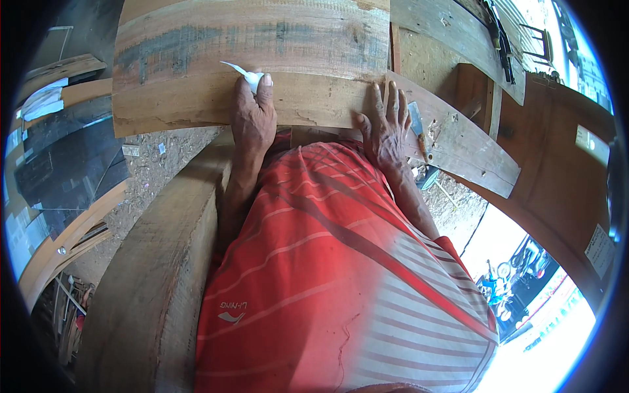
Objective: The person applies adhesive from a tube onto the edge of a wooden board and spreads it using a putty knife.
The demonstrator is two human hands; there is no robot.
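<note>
Across the top centre lies a wide wooden board (314, 39) with dark blue-grey stains along its grain. My left hand (253, 124) is closed around a small white bottle (252, 80) with a thin pointed nozzle, held over the board's near part. The nozzle tip points up and to the left. At the board's right near corner, my right hand (386, 128) rests flat with its fingers spread, holding nothing. Just right of those fingers, a flat-bladed tool with a wooden handle (422, 145) lies on a narrower, tapered plank (465, 137).
A thick wooden beam (147, 268) runs along my left side. Further left stands a dark glossy panel (72, 157) with a curved wooden edge. A large brown wooden panel (557, 170) fills the right. Dirt ground (167, 170) shows below the board.
</note>
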